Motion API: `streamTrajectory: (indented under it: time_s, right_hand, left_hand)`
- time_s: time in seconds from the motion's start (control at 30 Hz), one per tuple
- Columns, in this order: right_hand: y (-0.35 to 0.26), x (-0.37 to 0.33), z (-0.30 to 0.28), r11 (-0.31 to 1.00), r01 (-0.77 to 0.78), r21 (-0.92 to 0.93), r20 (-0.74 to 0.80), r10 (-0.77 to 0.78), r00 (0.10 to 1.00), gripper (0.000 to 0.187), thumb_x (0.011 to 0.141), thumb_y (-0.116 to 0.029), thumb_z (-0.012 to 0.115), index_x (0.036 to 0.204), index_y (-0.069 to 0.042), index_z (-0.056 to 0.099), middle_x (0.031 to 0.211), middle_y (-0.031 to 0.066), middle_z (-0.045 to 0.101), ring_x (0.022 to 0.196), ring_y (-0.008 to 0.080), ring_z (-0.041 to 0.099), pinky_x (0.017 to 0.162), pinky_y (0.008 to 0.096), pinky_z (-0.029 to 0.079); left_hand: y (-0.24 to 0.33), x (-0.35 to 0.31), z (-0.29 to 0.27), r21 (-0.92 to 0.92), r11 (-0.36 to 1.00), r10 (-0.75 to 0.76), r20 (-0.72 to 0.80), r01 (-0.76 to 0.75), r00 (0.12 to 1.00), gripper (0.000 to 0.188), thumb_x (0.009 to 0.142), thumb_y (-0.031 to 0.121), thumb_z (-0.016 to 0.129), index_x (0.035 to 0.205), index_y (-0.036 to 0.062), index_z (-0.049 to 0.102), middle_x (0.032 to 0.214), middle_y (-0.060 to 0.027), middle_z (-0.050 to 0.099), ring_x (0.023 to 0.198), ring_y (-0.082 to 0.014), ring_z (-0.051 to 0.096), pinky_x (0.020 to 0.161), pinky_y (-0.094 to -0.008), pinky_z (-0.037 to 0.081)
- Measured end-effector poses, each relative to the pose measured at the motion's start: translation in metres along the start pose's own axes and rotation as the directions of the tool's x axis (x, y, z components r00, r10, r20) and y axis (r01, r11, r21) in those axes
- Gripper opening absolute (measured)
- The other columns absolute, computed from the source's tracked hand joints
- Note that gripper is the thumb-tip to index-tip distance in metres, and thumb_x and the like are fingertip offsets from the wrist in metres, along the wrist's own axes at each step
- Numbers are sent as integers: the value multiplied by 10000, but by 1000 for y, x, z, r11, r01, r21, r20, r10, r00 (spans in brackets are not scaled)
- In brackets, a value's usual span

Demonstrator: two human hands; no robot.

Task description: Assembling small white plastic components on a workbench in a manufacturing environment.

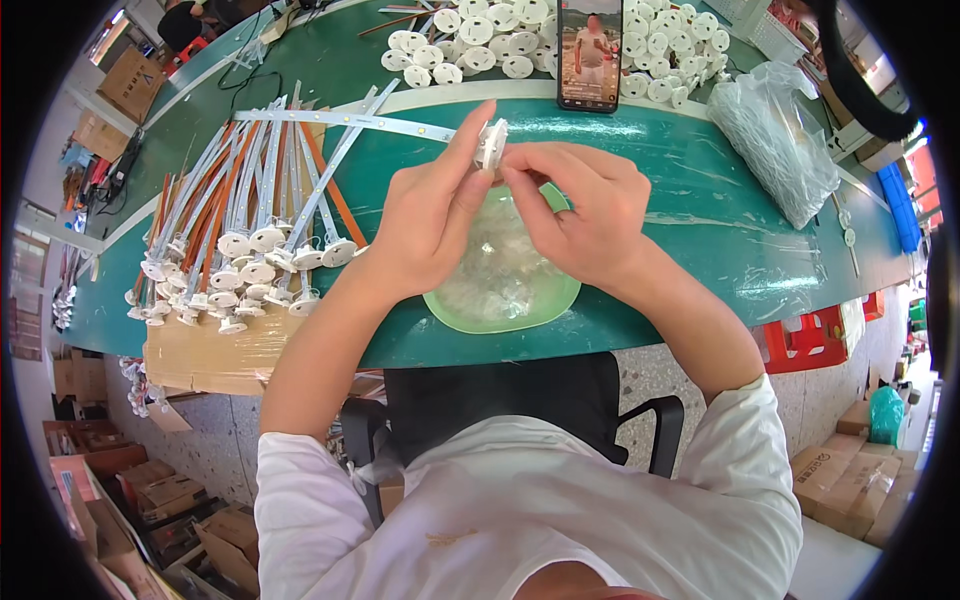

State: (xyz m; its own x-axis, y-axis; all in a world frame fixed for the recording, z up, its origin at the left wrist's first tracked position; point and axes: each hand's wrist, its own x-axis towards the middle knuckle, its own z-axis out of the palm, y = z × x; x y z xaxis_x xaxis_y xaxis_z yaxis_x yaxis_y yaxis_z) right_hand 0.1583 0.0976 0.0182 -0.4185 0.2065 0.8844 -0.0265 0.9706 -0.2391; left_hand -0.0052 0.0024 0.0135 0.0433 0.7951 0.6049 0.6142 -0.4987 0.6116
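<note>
Above a light green bowl (470, 322), my left hand (425, 215) grips a small white round disc (491, 146) between thumb and fingers. An LED strip (370, 122) runs left from the disc over a pile of similar pieces. My right hand (590, 205) is closed in a pinch against the disc's right edge; whatever its fingertips hold is hidden. Inside the bowl lies a mass of small clear parts (490, 270), too fine to make out.
LED strips with white discs (245, 250) lie fanned out on brown cardboard (215, 355) at the left. A phone (590, 60) stands upright at the back, between heaps of white discs (475, 35). To the right sits a clear plastic bag (775, 145) on the green table (690, 220).
</note>
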Motion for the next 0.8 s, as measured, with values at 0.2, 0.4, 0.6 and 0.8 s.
streamTrajectory:
  time_s: [0.2,0.4,0.6,0.8]
  right_hand:
    - [4,-2,8,999,41,-2,-57,-42,997,144,766,78,718,887,4,691,804,116,728,660,239,712,582,287,556]
    - [2,-3,15,1000,14,20,-111,-11,994,167,760,93,712,899,5,687,798,123,721,668,257,707,585,304,558]
    - [4,-11,21,999,-33,28,-83,35,996,191,811,80,688,985,0,698,871,121,734,719,244,719,618,298,567]
    - [-5,-4,11,944,-156,292,71,141,987,253,873,32,670,1121,-3,706,980,115,751,831,185,727,690,290,583]
  left_hand:
    - [-15,0,7,26,999,27,-4,-27,1000,515,981,15,500,1488,-15,415,852,-204,686,640,-335,645,617,-333,496]
    - [-15,-2,17,18,994,106,-133,-105,985,476,998,15,474,1471,-23,441,900,-202,725,686,-324,702,653,-309,525]
    - [-7,-1,9,4,999,36,-95,-36,995,453,999,40,518,1443,-35,472,943,-198,742,800,-283,752,707,-299,551]
    - [-11,0,-12,119,992,-7,-192,31,981,378,986,73,595,1346,-36,567,931,-160,760,859,-229,767,730,-284,573]
